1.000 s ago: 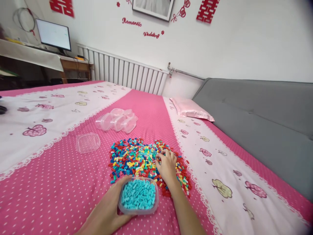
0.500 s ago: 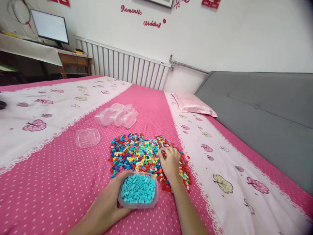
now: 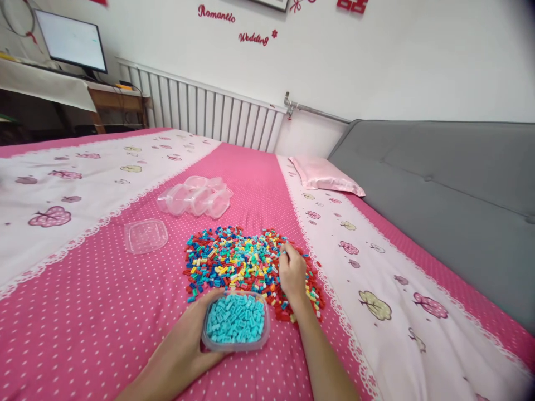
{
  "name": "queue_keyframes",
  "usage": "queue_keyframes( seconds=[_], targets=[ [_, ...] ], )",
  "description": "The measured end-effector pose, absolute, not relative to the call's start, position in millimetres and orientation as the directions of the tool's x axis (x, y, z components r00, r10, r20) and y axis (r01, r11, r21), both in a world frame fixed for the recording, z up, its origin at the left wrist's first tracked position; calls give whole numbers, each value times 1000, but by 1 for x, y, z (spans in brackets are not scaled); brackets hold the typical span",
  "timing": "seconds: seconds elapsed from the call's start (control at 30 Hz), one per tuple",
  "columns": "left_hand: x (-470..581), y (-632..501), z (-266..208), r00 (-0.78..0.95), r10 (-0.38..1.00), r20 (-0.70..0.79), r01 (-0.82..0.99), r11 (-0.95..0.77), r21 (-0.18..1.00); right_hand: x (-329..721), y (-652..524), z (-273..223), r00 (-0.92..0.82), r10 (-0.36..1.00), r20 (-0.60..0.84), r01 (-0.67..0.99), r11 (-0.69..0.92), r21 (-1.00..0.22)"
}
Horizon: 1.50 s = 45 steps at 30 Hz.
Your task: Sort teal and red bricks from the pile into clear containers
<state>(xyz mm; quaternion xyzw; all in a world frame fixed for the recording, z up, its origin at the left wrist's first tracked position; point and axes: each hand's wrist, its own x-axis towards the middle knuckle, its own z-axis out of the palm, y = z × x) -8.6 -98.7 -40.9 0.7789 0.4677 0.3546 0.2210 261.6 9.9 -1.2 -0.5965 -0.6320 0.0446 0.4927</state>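
Observation:
My left hand (image 3: 190,334) grips a clear plastic container (image 3: 266,334) by its left side, tilted toward me. Light-blue toy bricks (image 3: 235,318) fill it. Just beyond lies a loose heap of small toy bricks (image 3: 234,262) in red, blue, yellow, green and white, spread on the bed. My right hand (image 3: 292,273) is over the right part of this heap, its fingers drawn together in a pinch. Whatever is between those fingertips is too small to make out.
A clear lid (image 3: 146,236) lies flat on the pink bedspread (image 3: 83,312), left of the heap. Several clear containers (image 3: 194,197) are clustered behind it. Farther off are a pink pillow (image 3: 324,174) by the grey headboard (image 3: 438,184), a white radiator (image 3: 200,106) and a monitor (image 3: 71,42).
My right hand has shifted slightly right and away from me across the heap, and its fingers have closed into a pinch. The left hand keeps its hold on the container.

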Motion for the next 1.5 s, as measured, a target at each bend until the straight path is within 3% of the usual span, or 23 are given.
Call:
queue_keyframes(
  seconds=[0.13, 0.23, 0.43, 0.57, 0.7, 0.83, 1.03, 1.33, 1.5],
  targets=[
    [-11, -98, -45, 330, 876, 352, 576, -482, 660, 277, 14, -1, 273, 786, 555, 642, 282, -714],
    [-11, -98, -47, 324, 879, 350, 578, -477, 662, 279, 11, 3, 209, 805, 555, 587, 351, -730],
    [-7, -100, -41, 324, 882, 342, 560, -470, 682, 244, -20, 23, -91, 835, 542, 433, 524, -734],
    [-7, -101, -40, 327, 873, 361, 562, -487, 669, 224, -43, 35, -397, 804, 442, 310, 571, -760],
    [-7, -102, -36, 338, 864, 373, 547, -503, 669, 223, -52, 41, -545, 749, 377, 341, 609, -716],
    [-5, -103, -29, 336, 872, 357, 515, -487, 705, 225, -55, 41, -553, 754, 354, 404, 615, -677],
    [-4, -104, -31, 334, 873, 354, 533, -485, 693, 207, -59, 35, -437, 741, 510, 486, 672, -559],
    [-3, -103, -31, 340, 871, 355, 521, -489, 700, 201, -62, 33, -487, 689, 536, 558, 718, -416],
    [-4, -103, -30, 337, 877, 343, 543, -479, 690, 201, -62, 32, -462, 684, 565, 529, 724, -443]
  ],
)
